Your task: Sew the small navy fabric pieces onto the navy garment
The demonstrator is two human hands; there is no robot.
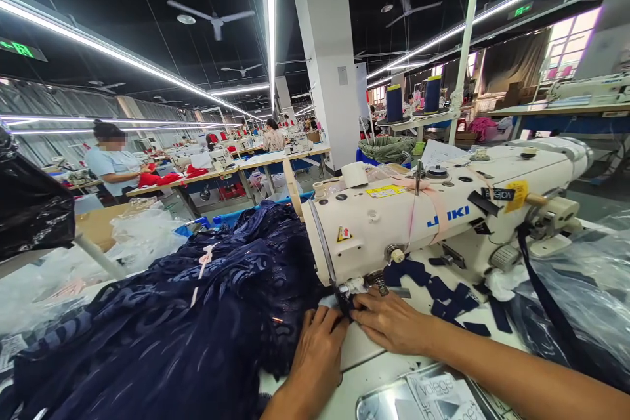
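Observation:
A white sewing machine [374, 230] with blue lettering stands right in front of me. Under its needle end lies a small piece of navy fabric [345, 302]. My left hand [321, 344] is closed on the near left edge of that piece, fingers bent. From the right, my right hand [386, 320] pinches the same piece, its fingertips close to the presser foot, which partly hides them. A big heap of navy lace garments [211, 289] lies against the machine's left side. Several cut navy fabric pieces [443, 289] are scattered behind my right hand.
A metal tray with printed labels [438, 394] sits at the front edge. Clear plastic [585, 282] and a hanging navy strip [551, 308] are at right. Thread cones [394, 104] stand behind the machine. A black bag [34, 203] hangs at left; a co-worker [111, 157] handles red cloth.

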